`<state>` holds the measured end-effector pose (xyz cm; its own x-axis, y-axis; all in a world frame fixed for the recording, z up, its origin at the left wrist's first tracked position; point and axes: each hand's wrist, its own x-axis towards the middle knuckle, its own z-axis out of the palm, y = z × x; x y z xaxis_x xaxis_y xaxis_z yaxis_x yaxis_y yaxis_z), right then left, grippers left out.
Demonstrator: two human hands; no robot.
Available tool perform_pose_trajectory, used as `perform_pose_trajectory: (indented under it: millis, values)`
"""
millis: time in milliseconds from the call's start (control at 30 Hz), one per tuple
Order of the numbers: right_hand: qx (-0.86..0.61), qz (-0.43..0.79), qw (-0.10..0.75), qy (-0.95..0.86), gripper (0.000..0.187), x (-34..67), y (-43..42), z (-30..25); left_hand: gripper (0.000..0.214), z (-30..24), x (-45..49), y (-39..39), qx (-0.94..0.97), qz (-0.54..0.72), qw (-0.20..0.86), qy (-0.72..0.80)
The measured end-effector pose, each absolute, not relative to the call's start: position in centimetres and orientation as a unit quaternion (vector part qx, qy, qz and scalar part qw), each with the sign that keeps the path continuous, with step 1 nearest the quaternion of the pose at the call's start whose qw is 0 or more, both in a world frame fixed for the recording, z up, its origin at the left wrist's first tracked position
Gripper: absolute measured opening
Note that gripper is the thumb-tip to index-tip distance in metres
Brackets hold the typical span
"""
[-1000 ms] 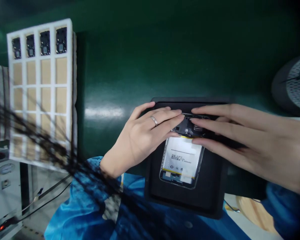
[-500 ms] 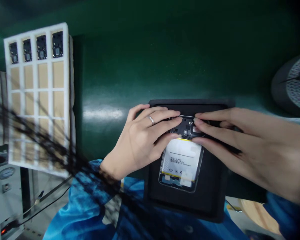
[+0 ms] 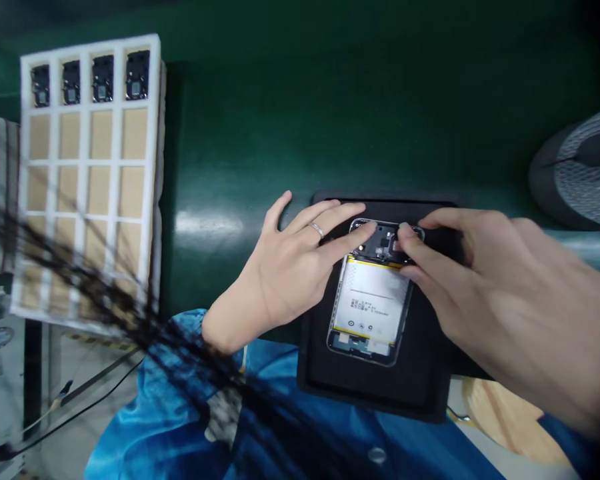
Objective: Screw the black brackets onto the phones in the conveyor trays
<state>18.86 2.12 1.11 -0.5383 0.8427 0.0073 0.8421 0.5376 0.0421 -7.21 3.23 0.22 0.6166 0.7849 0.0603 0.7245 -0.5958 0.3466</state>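
Note:
An opened phone (image 3: 367, 357) lies in a black tray (image 3: 325, 393), its white battery (image 3: 370, 300) exposed with yellow strips at both ends. At the phone's top end sits a black cover plate (image 3: 381, 243). My left hand (image 3: 295, 273), with a ring on one finger, is spread; its index fingertip touches the plate's left part. My right hand (image 3: 485, 280) has bent fingers around the plate's right part, one fingertip on top and the thumb by its lower edge. Those fingers hide the plate's right end.
At left a white foam tray (image 3: 84, 163) holds several black plates (image 3: 137, 75) in its top row. More stacked trays (image 3: 0, 200) stand beyond it. A grey roll-like object (image 3: 580, 173) is at right on the green table (image 3: 330, 100). Dark blurred strands cross the lower left.
My left hand has loosened from the plate, its fingers spreading and only the index fingertip still on it. My right fingers remain at the plate's right side. The view has shifted slightly.

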Motion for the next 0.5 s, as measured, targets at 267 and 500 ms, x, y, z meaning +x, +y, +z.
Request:
perform_pose_trajectory:
  millis: [267,500]
  values:
    - [0.486,0.027,0.004,0.874,0.052,18.7,1.8,1.0,0.048,0.3,-5.3,0.6,0.901,0.167,0.027,0.400]
    - [0.502,-0.076,-0.087,0.857,0.050,18.6,2.1,1.5,0.079,-1.1,-2.1,-2.0,0.890,0.149,-0.059,0.427]
